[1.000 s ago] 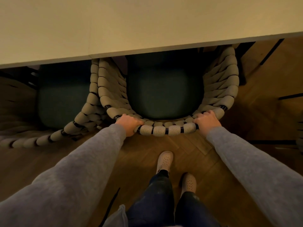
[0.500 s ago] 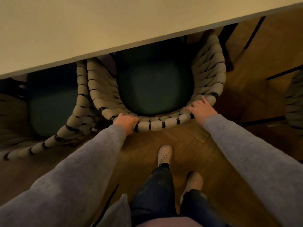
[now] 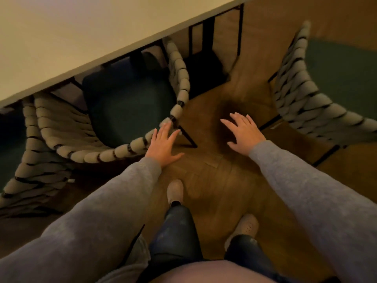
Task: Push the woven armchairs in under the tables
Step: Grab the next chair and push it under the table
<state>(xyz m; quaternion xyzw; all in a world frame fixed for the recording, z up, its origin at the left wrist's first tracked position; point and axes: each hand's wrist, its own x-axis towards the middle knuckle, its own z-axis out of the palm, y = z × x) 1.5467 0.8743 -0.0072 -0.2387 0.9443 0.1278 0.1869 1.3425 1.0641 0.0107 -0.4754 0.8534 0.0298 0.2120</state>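
Cream worktop [image 3: 81,37] covers one woven armchair [image 3: 114,153] already tucked, the next armchair [image 3: 302,94] stands clear on my right (soft rope, stiff frame, likely light; grip the curved back rim), and my left hand [image 3: 163,146] and right hand [image 3: 242,131] hover spread, empty.

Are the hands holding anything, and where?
Nothing is held. The left hand is open beside the armchair; the right hand is open above the floor.

**What I cannot make out**

The table [image 3: 81,37] hides the seat front of the nearest armchair [image 3: 122,149]. The second armchair [image 3: 302,94] runs off the right edge, and the third armchair [image 3: 30,176] off the left. Motion blur smears everything. The fingertips of my left hand [image 3: 163,145] perhaps brush the rim.
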